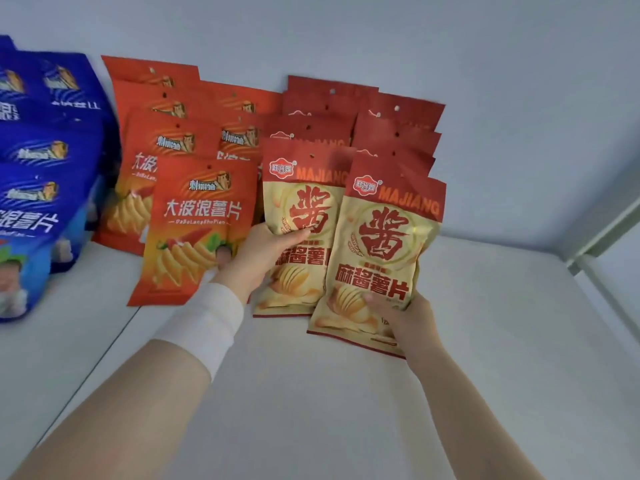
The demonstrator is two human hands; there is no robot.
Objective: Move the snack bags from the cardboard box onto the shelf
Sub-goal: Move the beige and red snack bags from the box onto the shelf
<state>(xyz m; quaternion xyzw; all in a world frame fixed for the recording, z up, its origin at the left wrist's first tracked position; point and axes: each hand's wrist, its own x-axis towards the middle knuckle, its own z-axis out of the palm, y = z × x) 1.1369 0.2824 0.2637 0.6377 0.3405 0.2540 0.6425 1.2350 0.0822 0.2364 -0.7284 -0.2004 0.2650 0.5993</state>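
Right hand (403, 315) grips the front cream bag (381, 258) upright, top leaning back; left hand (258, 258) steadies its neighbour (298, 216).

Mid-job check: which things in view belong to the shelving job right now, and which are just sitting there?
In the job:
- right hand gripping the front beige MAJIANG bag
- left hand touching the second MAJIANG bag and the front orange bag
- shelf

Just sitting:
- blue bags at far left
- rear orange bags
- rear MAJIANG bags
- The cardboard box is out of view.
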